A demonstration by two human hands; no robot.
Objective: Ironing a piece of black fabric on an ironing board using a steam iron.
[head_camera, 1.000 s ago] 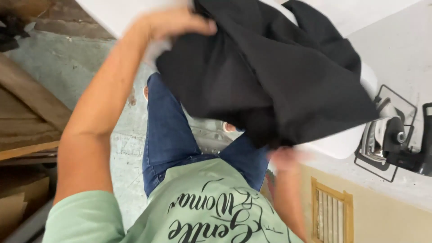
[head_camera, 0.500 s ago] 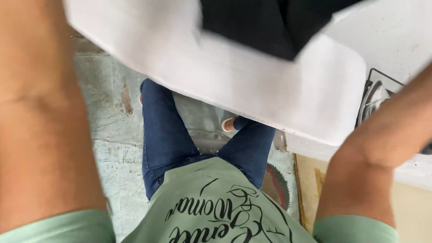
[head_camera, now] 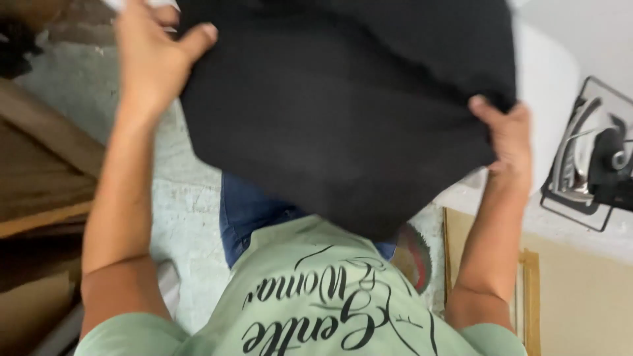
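A large black cloth [head_camera: 343, 112] hangs spread out in front of me, over my green shirt and blue jeans. My left hand [head_camera: 155, 56] grips its upper left edge, thumb on top of the fabric. My right hand [head_camera: 504, 135] holds the cloth's right edge, fingers curled around it. The cloth covers most of the white padded board [head_camera: 547, 92] behind it, of which only a strip shows at the right.
A black iron [head_camera: 603, 158] rests on a wire stand at the right edge. Wooden planks [head_camera: 39, 158] lie on the left. Below are a grey concrete floor [head_camera: 184, 217] and a yellowish wooden frame [head_camera: 527, 290].
The black cloth, bunched near the top edge before, is now pulled toward me and spread wide. Both hands have shifted onto its left and right edges.
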